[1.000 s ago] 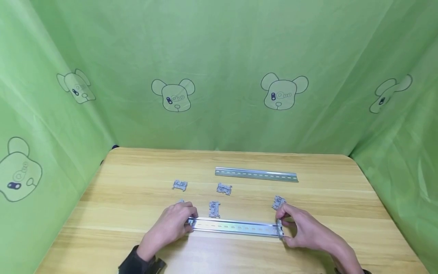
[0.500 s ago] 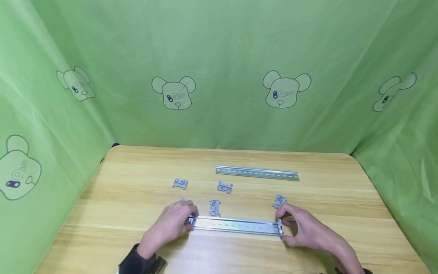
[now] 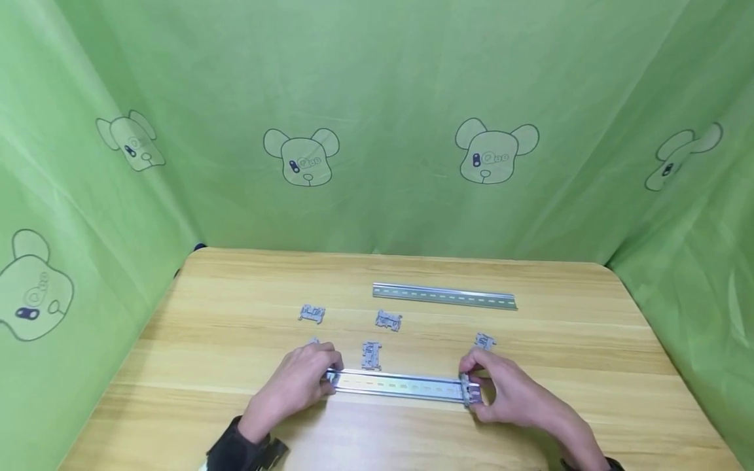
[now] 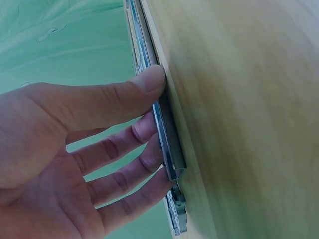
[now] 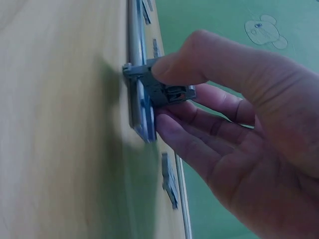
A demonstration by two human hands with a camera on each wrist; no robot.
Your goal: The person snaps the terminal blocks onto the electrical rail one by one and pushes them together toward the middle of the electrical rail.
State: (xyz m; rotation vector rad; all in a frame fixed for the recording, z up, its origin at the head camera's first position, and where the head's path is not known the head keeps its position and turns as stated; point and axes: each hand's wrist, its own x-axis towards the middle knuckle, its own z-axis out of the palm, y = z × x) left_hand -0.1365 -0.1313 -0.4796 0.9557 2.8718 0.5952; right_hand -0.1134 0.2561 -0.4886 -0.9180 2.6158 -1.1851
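A slotted metal DIN rail (image 3: pixel 400 384) lies crosswise near the front of the wooden table. My left hand (image 3: pixel 300 376) holds its left end; in the left wrist view the thumb lies along the near edge and the fingers (image 4: pixel 119 181) reach the far edge. My right hand (image 3: pixel 509 389) pinches a grey terminal block (image 5: pixel 167 87) between thumb and fingers. The block stands upright across the rail, a little in from the right end, and a short piece of rail shows beyond it.
Behind lies a second DIN rail (image 3: pixel 444 296). Loose terminal blocks lie flat: one (image 3: pixel 312 313) at left, one (image 3: pixel 389 320) mid-table, one (image 3: pixel 371 355) just behind the front rail, one (image 3: pixel 485 341) behind my right hand. Another is mostly hidden by my left hand. Green cloth walls (image 3: pixel 377 196) surround the table.
My right hand and the terminal block have moved left along the rail, away from its right end, which now shows past the block. The left hand keeps its hold.
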